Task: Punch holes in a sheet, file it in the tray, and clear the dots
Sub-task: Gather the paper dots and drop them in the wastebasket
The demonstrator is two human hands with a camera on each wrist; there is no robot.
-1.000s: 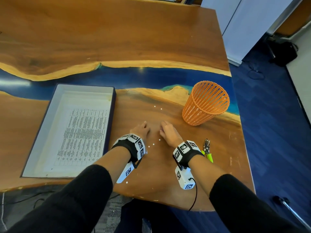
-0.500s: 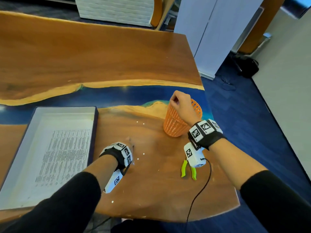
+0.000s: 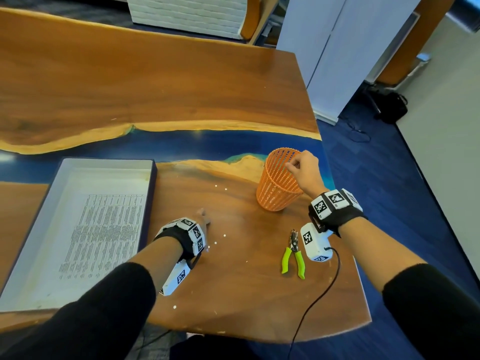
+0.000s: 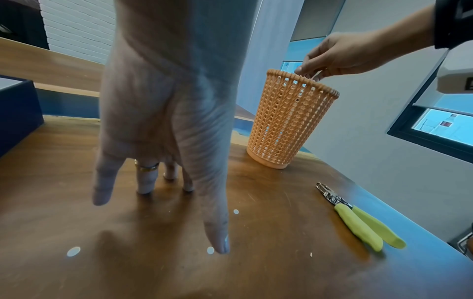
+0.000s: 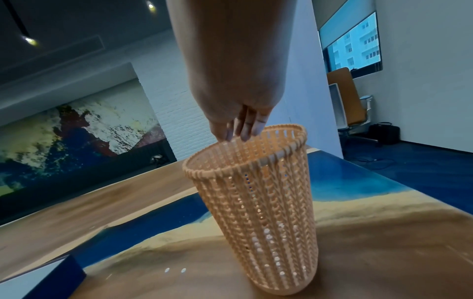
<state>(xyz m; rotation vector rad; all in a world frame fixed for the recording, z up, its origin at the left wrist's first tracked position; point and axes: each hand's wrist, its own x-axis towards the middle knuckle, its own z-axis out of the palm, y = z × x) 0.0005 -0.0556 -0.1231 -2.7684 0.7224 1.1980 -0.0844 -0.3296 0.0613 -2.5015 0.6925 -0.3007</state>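
Small white paper dots [image 3: 224,235] lie scattered on the brown wooden table with its blue resin band [image 3: 155,100]: a few just right of the left hand [image 3: 202,216], two more [image 3: 220,187] between the tray and the basket, and others near the table's near edge. The printed white sheet [image 3: 104,235] lies flat inside the shallow white tray with dark blue walls [image 3: 153,193], at the table's left. The right hand [image 3: 305,168] hangs over the mouth of the upright orange plastic lattice basket [image 3: 275,188], its fingertips [image 5: 243,133] bunched together and pointing down just above the rim; whether they pinch a dot cannot be told. White dots [image 5: 268,236] show through the basket's lattice near its bottom. The left hand rests on the wood, fingers [image 4: 145,182] straight, slightly spread and touching the surface, with a gold ring [image 4: 146,166] on one of them. The metal hole punch with lime-green handles [image 3: 293,253] lies closed on the table, near the right wrist and apart from both hands.
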